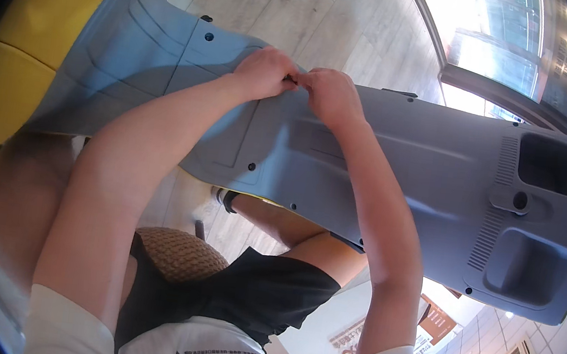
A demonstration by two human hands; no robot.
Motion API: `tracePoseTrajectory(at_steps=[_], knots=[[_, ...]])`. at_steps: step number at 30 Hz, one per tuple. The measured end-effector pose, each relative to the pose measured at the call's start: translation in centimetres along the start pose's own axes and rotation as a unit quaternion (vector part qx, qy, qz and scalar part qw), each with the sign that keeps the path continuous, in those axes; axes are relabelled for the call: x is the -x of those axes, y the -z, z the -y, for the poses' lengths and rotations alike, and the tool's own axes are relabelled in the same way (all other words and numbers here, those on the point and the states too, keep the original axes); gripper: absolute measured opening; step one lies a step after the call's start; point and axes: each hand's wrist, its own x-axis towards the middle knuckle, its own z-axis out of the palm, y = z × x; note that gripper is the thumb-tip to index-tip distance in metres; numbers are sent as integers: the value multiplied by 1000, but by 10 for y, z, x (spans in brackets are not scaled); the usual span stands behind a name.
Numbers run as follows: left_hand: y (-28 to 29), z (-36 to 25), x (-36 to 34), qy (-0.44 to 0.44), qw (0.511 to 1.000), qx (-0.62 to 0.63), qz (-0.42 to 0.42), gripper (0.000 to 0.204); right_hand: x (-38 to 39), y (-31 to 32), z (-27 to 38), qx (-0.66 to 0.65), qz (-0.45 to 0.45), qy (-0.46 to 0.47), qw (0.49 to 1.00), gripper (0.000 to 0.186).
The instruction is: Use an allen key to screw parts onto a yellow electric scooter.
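A large grey moulded plastic panel [439,175] lies across my lap, with two recessed pockets at its right end and several dark screw holes. My left hand [262,72] and my right hand [332,94] meet at the panel's far edge near its middle, fingers pinched together on something small and dark at that edge; what it is stays hidden by the fingers. Both forearms reach up from the lower edge over the panel.
A yellow curved body part [42,13] sits at the left behind the panel. Pale wood-look floor [331,20] lies beyond. A woven brown stool seat [178,252] shows under my legs. A bright glass doorway [498,41] is at the upper right.
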Motion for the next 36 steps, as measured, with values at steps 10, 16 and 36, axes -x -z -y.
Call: tracePoseTrajectory(at_steps=[10, 16, 36], knots=[[0, -1, 2, 26, 1000, -11, -4, 18, 10, -9, 11, -162, -131, -146, 967, 29], [-4, 0, 0, 4, 999, -26, -20, 18, -5, -3, 1, -513, 103, -372, 767, 42], [2, -6, -2, 30, 999, -11, 3, 18, -8, -11, 1, -472, 53, -404, 782, 29]])
